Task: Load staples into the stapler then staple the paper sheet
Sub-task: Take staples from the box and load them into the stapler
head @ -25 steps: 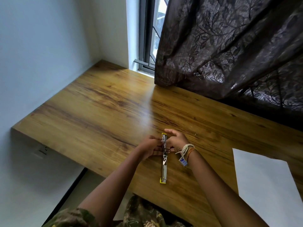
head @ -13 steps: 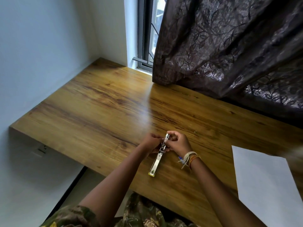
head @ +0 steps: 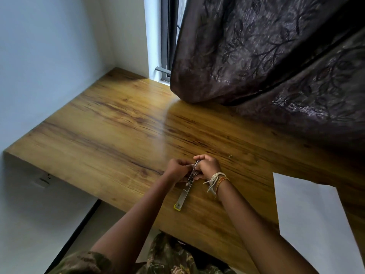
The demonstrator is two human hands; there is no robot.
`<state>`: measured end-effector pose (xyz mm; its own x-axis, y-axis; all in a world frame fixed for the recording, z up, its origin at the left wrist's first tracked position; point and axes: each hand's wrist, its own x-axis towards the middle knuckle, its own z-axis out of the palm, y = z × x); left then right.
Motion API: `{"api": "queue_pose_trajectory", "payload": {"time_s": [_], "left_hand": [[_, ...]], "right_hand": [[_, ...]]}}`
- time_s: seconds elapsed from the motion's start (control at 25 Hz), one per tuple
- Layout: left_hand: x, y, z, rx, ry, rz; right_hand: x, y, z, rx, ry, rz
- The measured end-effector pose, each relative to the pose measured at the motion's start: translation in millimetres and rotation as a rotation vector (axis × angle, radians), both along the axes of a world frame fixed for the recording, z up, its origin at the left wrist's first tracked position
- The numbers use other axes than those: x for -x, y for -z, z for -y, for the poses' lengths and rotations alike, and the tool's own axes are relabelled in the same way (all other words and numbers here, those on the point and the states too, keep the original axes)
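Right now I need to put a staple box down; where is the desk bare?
Bare wood spans the desk left of the hands, out to the wall, and between them and the curtain. Crowded: around the stapler and the paper sheet at right.

A wooden desk [head: 110, 135] fills the middle, its grain running from 9 o'clock toward 3 o'clock. A dark patterned curtain [head: 266, 56] hangs at 1 o'clock, its hem resting on the desk. A window frame [head: 167, 36] shows at 12 o'clock. A white wall [head: 49, 56] stands at 10 o'clock, with a wall socket [head: 42, 180] below the desk edge at 8 o'clock.
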<state>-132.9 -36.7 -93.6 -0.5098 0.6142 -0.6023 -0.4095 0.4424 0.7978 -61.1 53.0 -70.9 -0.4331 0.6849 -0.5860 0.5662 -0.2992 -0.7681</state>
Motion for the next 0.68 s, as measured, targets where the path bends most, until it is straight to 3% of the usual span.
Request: {"api": "queue_pose_trajectory", "payload": {"time_s": [0.36, 0.56, 0.68], "left_hand": [[1, 4, 1, -0.029, -0.018, 0.009], [2, 9, 12, -0.256, -0.072, 0.236], [1, 12, 15, -0.274, -0.081, 0.239]], "right_hand": [[-9, -3, -1, 0.117, 0.011, -0.148], [-19, 5, 1, 0.072, -0.066, -0.292], [-22, 10, 3, -0.003, -0.082, -0.341]]}}
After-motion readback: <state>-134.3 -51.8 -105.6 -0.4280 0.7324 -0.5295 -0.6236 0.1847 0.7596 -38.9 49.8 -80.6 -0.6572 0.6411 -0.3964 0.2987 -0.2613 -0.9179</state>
